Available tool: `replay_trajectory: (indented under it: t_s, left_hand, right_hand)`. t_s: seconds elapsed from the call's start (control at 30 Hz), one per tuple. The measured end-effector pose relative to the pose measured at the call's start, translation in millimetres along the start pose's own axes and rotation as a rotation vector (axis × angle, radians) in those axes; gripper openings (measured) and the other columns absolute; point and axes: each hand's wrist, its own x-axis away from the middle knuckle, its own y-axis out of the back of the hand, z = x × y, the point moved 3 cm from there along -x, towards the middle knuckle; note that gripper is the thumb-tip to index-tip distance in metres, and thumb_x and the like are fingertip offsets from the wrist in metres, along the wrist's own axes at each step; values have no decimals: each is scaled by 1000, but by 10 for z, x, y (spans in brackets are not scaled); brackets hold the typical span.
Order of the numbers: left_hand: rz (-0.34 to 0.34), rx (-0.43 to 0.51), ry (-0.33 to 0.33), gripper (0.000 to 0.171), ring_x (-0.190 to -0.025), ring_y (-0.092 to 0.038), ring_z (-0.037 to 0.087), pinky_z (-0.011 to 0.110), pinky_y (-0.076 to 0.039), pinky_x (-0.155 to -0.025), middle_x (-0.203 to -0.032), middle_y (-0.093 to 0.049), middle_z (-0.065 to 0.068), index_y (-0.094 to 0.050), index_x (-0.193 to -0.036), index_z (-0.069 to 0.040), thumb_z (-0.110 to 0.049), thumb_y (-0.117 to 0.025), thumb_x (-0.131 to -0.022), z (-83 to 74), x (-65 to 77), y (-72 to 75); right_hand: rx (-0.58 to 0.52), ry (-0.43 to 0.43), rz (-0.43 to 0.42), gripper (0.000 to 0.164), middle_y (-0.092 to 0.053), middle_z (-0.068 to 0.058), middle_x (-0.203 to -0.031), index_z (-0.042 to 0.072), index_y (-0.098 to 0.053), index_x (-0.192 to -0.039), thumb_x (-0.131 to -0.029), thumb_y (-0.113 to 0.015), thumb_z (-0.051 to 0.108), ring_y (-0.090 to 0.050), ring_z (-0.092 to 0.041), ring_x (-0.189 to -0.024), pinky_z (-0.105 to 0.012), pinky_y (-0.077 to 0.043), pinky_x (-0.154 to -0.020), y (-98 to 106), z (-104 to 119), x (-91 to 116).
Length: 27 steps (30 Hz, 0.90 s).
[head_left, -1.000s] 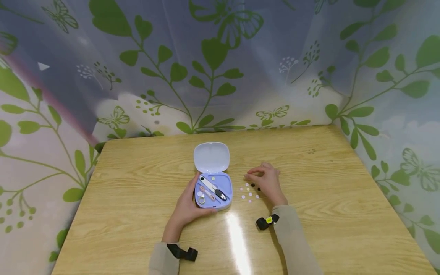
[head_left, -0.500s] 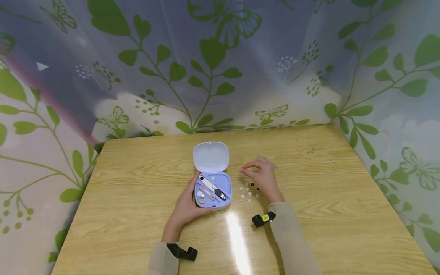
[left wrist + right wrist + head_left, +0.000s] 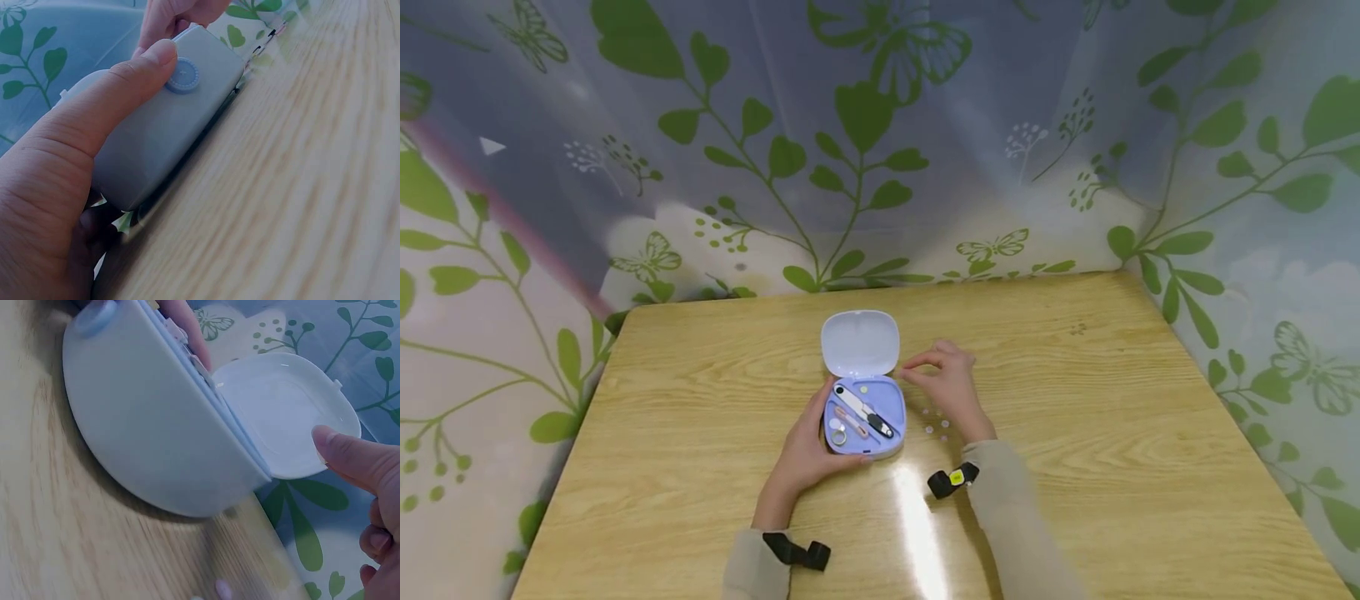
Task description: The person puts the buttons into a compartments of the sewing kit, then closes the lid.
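Note:
A purple-blue sewing box [image 3: 891, 404] stands on the table with its white lid [image 3: 860, 343] raised. In it lie a white-and-black tool [image 3: 865, 410], a slim pink tool [image 3: 852, 421], a metal ring [image 3: 838, 437], a white disc and a small yellowish button [image 3: 863, 389]. My left hand [image 3: 808, 450] grips the box, thumb across its front by the round catch [image 3: 183, 75], fingers along the left side. Just right of the lid hinge is my right hand [image 3: 946, 383], thumb and forefinger pinched on what seems a small button, mostly hidden by the fingertips.
Several small pale buttons [image 3: 929, 429] lie on the wooden table [image 3: 700, 417] right of the box, partly under my right hand. A leaf-patterned curtain [image 3: 865, 208] rises behind the table and at both sides.
My right hand has moved left, from over the loose buttons to the box's right edge, fingertips still pinched. The left hand and the box have kept their place.

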Motion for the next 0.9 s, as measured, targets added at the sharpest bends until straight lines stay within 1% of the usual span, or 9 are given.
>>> replay_trajectory:
  t_s: [0.23, 0.33, 0.4, 0.47, 0.57, 0.67, 0.73, 0.83, 0.9]
  left_hand:
    - [2, 15, 0, 130, -144, -32, 23, 50, -26, -116, -159, -30, 0, -18, -159, -30, -41, -97, -57, -5, 11, -1]
    - [-1, 9, 6, 131, -143, -32, 25, 51, -26, -116, -159, -30, 2, -17, -160, -28, -36, -98, -57, -8, 9, -1]
    - [-1, 2, 11, 132, -143, -32, 27, 52, -26, -116, -160, -29, 5, -17, -160, -24, -31, -99, -57, -24, 10, -3]
    - [2, 3, 14, 132, -144, -31, 30, 53, -25, -116, -160, -28, 9, -16, -160, -19, -25, -99, -58, -69, 10, 1]
    - [8, 8, 14, 129, -144, -31, 32, 54, -25, -116, -160, -28, 13, -17, -160, -12, -21, -98, -60, -197, 28, 23]
    - [13, 17, 11, 125, -143, -31, 34, 54, -26, -116, -159, -28, 16, -18, -159, -7, -20, -97, -62, -353, 52, 60]
    - [12, 20, 8, 124, -143, -32, 35, 55, -26, -115, -158, -29, 18, -20, -158, -5, -20, -97, -63, -420, 63, 76]
    - [5, 29, 4, 123, -143, -31, 36, 57, -26, -115, -158, -29, 19, -20, -158, -3, -19, -96, -63, -450, 67, 86]
    - [5, 30, 5, 124, -143, -31, 35, 57, -25, -115, -159, -29, 18, -20, -158, -4, -19, -97, -62, -431, 61, 82]
  right_hand:
    - [6, -9, 29, 15, -57, -12, -78, 11, -79, -79, -72, -89, 20, -52, -30, -86, -47, -20, -96, -142, 56, 7]
    - [14, 5, 34, 14, -56, -10, -76, 12, -79, -77, -72, -90, 20, -51, -28, -84, -46, -21, -94, -208, 73, 21]
    - [17, 23, 40, 14, -56, -10, -75, 13, -79, -77, -72, -90, 20, -49, -26, -82, -45, -22, -93, -256, 77, 35]
    - [25, 43, 42, 13, -56, -8, -74, 14, -79, -77, -73, -90, 21, -48, -24, -80, -45, -23, -90, -309, 65, 48]
    - [26, 69, 43, 14, -57, -6, -74, 14, -79, -77, -73, -90, 21, -49, -22, -79, -45, -24, -91, -370, 51, 75]
    - [34, 87, 30, 14, -59, -2, -75, 14, -79, -77, -72, -90, 21, -51, -20, -78, -45, -26, -90, -411, 31, 96]
    - [39, 100, 25, 14, -60, 1, -75, 14, -79, -77, -72, -90, 22, -52, -19, -79, -45, -27, -90, -427, 25, 106]
    - [45, 113, 21, 14, -59, 1, -75, 14, -79, -77, -72, -90, 23, -52, -20, -79, -45, -27, -89, -445, 18, 108]
    - [44, 117, 23, 15, -59, 1, -75, 14, -79, -77, -72, -90, 22, -53, -21, -79, -45, -27, -88, -454, 15, 107]
